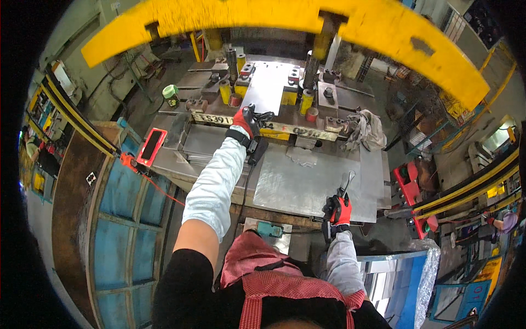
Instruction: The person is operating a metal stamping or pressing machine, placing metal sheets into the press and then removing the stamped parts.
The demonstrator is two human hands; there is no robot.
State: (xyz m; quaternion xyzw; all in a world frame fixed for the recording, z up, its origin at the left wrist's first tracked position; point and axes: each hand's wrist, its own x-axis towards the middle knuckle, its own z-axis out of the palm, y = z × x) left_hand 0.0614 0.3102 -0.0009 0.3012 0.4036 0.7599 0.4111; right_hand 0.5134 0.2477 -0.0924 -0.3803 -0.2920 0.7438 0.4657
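Sheet (pixel 267 82) lies between 2 posts (pixel 233 67). Left hand (pixel 246 122) part-curled at sheet's near left corner; grip unclear. Right hand (pixel 337 210) closed around metal tool (pixel 348 181). Uneven left push could skew sheet.

A head-worn left fisheye camera looks down and forward from close above, its wide view taking in left hand (pixel 251 122), right hand (pixel 337 211) and worktop (pixel 172 165).

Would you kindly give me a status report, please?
Left hand at near edge of bright sheet; right hand gripping metal tool; grey rag rightward, clear of bright sheet.
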